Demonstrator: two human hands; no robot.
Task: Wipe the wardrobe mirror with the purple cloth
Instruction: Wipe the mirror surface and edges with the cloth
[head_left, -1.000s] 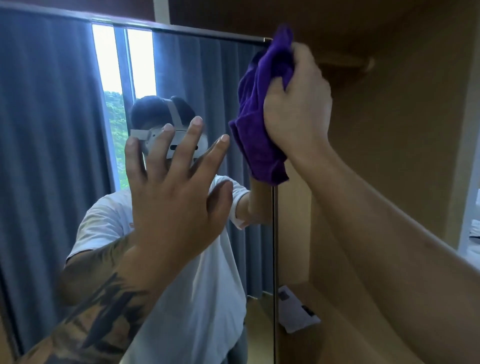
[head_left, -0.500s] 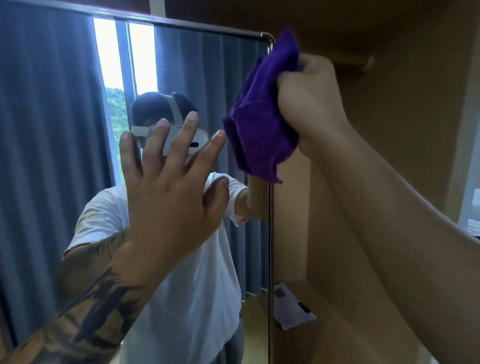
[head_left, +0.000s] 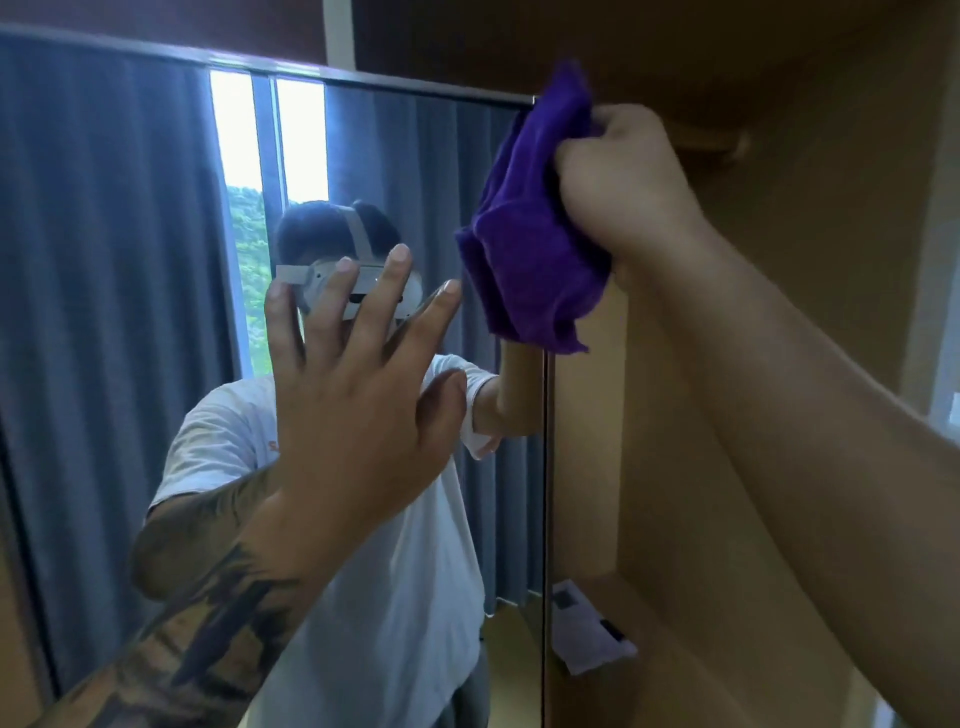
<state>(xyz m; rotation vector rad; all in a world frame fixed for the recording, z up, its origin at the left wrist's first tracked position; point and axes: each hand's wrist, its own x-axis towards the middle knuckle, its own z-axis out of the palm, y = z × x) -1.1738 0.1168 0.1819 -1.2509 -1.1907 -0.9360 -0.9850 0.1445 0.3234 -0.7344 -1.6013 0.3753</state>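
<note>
The wardrobe mirror (head_left: 119, 270) fills the left half of the view and reflects grey curtains, a window and a person in a white shirt. My right hand (head_left: 623, 182) grips the bunched purple cloth (head_left: 530, 244) against the mirror's upper right corner, by its thin metal edge. My left hand (head_left: 358, 395) lies flat on the glass with fingers spread, lower and to the left of the cloth.
The open wooden wardrobe interior (head_left: 779, 312) lies to the right of the mirror's edge. A white paper (head_left: 587, 634) sits on its lower shelf. A wooden rail bracket (head_left: 727, 145) shows high behind my right hand.
My right hand has slid the cloth slightly down from the top corner along the mirror's right edge. My left hand stays pressed flat on the glass.
</note>
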